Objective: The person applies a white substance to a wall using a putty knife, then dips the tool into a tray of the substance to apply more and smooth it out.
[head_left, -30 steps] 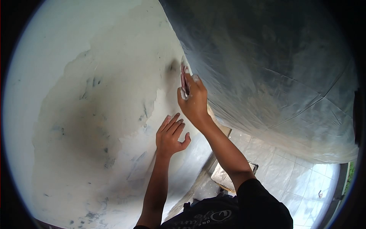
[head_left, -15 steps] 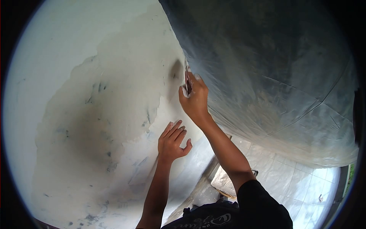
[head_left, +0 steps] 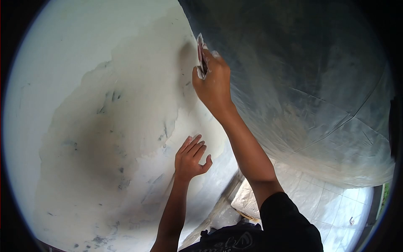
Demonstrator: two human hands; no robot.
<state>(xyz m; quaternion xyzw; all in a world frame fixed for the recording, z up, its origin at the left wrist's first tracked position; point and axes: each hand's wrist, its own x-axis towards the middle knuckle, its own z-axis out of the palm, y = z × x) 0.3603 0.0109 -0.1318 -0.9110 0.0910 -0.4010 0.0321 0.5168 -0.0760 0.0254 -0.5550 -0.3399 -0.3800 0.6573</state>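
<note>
My right hand (head_left: 215,77) grips a thin, flat, reddish-brown piece with white on its edges, which looks like folded sandpaper (head_left: 200,48). It is held edge-on to my view at the right border of the pale wall (head_left: 142,92), close to where the dark plastic sheet begins; whether it touches the wall cannot be made out. White residue marks my right fingertips. Lower down, my left hand (head_left: 189,161) rests on the wall, fingers stretched out and thumb apart, holding nothing. Dark specks and a large patch of darker tone show on the wall surface.
A large grey plastic sheet (head_left: 310,96) hangs along the right side, creased and dusty. Below it lies a tiled floor (head_left: 331,206). A whitish, flat-topped object (head_left: 245,199) stands near my body, partly hidden by my right arm.
My right hand has slid upward along the wall's border with the flat piece still in its grip. My left hand has stayed in nearly the same place.
</note>
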